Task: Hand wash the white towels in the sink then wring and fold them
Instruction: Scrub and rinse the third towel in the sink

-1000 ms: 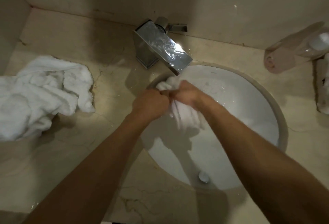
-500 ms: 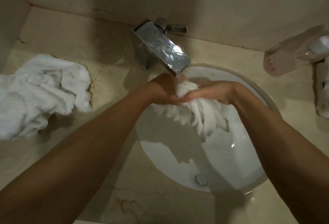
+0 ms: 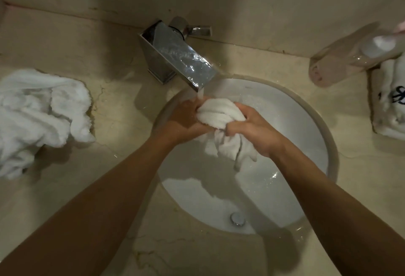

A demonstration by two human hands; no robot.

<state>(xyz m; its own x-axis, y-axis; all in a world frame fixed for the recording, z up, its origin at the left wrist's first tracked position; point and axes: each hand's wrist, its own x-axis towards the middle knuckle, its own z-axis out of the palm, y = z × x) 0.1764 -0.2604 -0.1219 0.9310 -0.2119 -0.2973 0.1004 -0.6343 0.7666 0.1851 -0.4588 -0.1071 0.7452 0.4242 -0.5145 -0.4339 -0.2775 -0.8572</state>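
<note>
Since half a second ago I see the bundle turned over: the bunched white towel (image 3: 221, 114) now sits rounder and higher between the hands, right under the faucet (image 3: 177, 56), and less cloth fans out below. The left hand (image 3: 186, 120) wraps the bundle's side nearest the faucet, its grip curled round the cloth where the thin stream of water lands. The right hand (image 3: 252, 130) pinches the opposite side, thumb on top and fingers curled underneath, with the loose tail of the towel hanging down from it into the sink (image 3: 306, 126). I read this as scrubbing and rinsing: the cloth is kept directly below the spout so running water passes through it and runoff falls into the basin toward the drain (image 3: 237, 218). Wringing and folding are not yet begun, I judge. Left of the faucet on the worktop (image 3: 105, 166) lies a crumpled pile of white towels (image 3: 41, 115). Right of the faucet a clear plastic bottle (image 3: 350, 56) lies tipped, partly over a folded towel with a dark emblem (image 3: 390, 102).
</note>
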